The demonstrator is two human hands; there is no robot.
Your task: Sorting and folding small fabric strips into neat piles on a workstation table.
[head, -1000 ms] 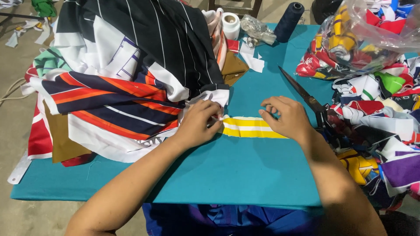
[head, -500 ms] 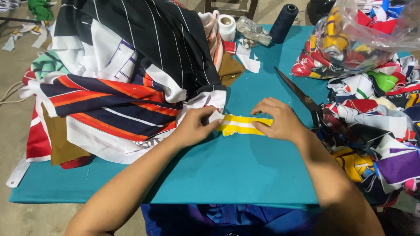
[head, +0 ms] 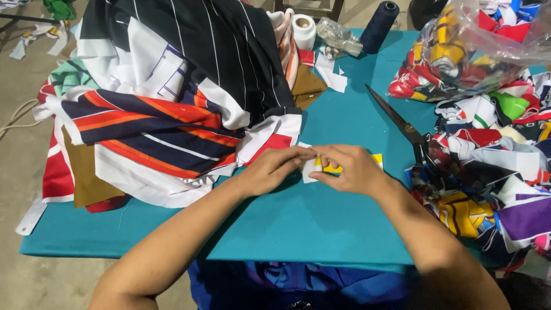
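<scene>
Fingers of left hand [head: 274, 167] and right hand [head: 351, 167] pinching small yellow-white folded fabric strip [head: 333, 168] | risk: fold slipping open, loose grip | long black scissors [head: 402, 123] near right wrist, possible snag

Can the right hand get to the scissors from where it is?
Probably yes: the scissors lie open on bare teal table just beyond the right hand, nothing between, though both hands pinch the yellow-and-white strip.

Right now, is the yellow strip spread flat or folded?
Folded: both hands pinch the strip into a short bunch on the table.
</scene>
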